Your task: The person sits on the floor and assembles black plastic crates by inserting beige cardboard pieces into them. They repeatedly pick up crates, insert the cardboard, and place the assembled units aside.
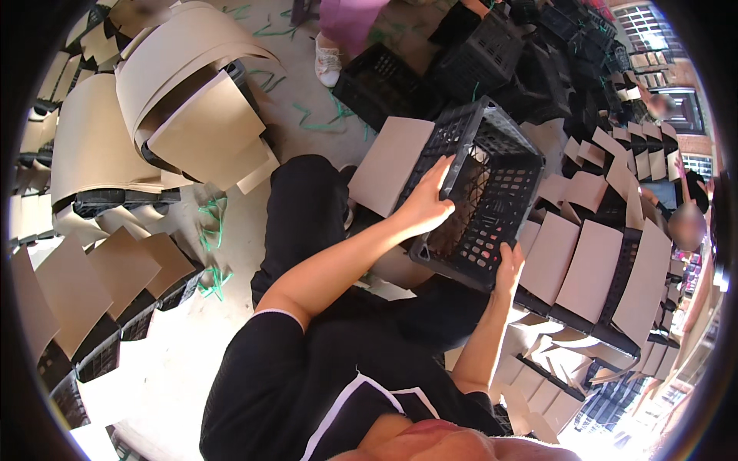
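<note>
A black plastic crate [503, 165] with slotted walls is tilted in front of me, its open side turned up toward me. My left hand [429, 201] grips its left rim, thumb and fingers closed on the edge. At the near right corner my right hand [507, 269] holds the crate, with part of the fingers hidden behind its wall. Against the crate's left outer side is a tan cardboard sheet [393, 161]; whether it touches the crate I cannot tell.
Black crates [378, 83] are piled ahead. Curved cardboard sheets [92, 142] lie over crates at left; rows of crates with cardboard pieces [590, 267] stand at right. Green straps [215, 284] litter the floor. Another person's shoe [327, 60] is ahead.
</note>
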A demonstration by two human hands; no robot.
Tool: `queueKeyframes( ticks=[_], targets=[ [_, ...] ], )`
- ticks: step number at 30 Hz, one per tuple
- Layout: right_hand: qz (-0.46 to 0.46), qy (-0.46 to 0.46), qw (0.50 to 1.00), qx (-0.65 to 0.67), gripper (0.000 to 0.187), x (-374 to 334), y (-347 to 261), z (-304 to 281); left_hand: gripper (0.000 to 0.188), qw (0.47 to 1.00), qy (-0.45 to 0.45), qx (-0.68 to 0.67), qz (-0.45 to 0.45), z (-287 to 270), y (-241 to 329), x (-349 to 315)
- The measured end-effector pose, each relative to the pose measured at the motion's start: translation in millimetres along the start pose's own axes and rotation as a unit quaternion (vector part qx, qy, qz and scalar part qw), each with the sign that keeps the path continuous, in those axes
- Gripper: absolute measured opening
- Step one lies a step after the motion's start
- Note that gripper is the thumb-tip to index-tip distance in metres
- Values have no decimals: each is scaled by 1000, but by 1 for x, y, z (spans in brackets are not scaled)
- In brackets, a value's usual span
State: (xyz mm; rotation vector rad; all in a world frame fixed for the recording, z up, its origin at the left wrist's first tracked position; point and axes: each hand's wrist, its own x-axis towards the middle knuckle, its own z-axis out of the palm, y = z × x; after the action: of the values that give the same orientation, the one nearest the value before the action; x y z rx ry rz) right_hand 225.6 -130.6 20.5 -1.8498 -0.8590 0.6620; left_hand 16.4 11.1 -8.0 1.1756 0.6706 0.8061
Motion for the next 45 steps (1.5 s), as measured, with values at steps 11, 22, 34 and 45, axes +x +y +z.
queueKeyframes(
  ticks=[11, 22, 34, 45],
  targets=[
    [62, -11, 998, -22, 29, 22, 4, 1, 78, 997, 40, 70, 19, 3, -16, 27],
    [55, -4, 997, -52, 27, 12, 17, 7, 81, 999, -1, -17, -31, -1, -7, 14],
    [106, -24, 987, -122, 35, 17, 4, 3, 66, 984, 48, 166, -33, -3, 11, 9],
    [-244, 110, 934, -239, 24, -52, -25, -14, 11, 701, 368, 562, 238, -257, 138, -71]
  ],
)
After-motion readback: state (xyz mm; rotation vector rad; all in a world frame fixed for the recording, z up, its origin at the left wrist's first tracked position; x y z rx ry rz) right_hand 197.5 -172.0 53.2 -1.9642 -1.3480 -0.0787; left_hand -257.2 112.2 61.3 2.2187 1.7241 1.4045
